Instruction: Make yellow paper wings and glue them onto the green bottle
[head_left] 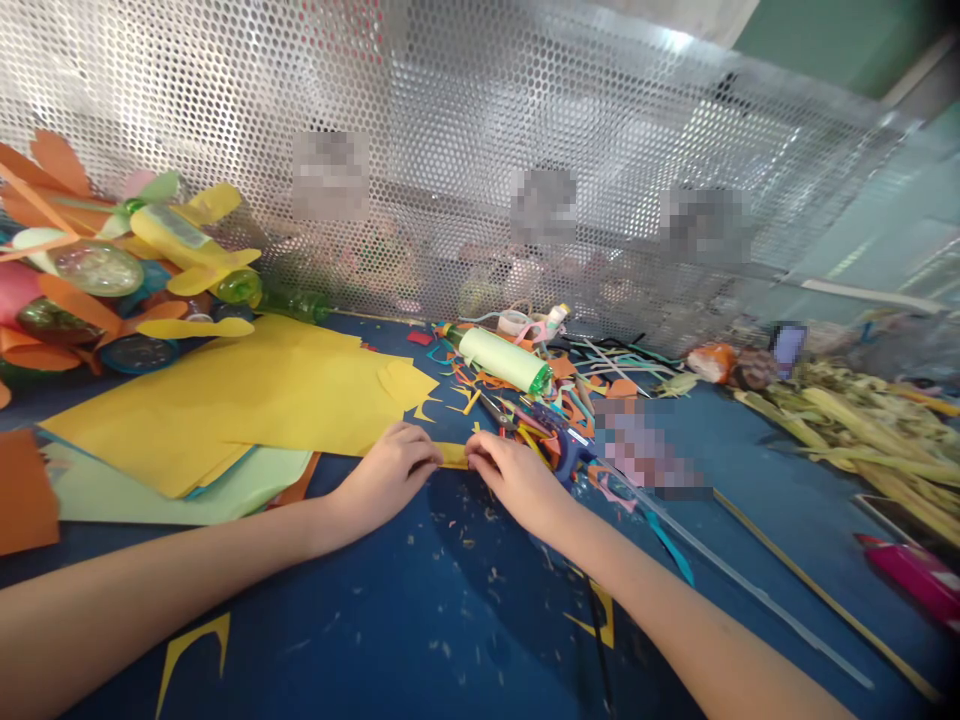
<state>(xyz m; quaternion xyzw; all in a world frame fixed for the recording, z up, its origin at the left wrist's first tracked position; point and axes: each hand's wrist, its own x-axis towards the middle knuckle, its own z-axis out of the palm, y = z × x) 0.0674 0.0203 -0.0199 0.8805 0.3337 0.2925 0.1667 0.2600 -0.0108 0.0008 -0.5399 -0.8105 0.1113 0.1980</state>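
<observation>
A left hand (384, 475) and a right hand (525, 482), fingers curled and nearly closed, pinched opposite ends of a short yellow paper strip (454, 455) over a blue tabletop (360, 620); the grip appeared light, though the fingertips were partly hidden. The strip stretched between the two hands, near the spread yellow sheets (225, 390). A blue glue gun (571, 447) lay just beside the right hand, with a paper-wrapped green bottle (504, 360) farther back among colored scraps (574, 400).
</observation>
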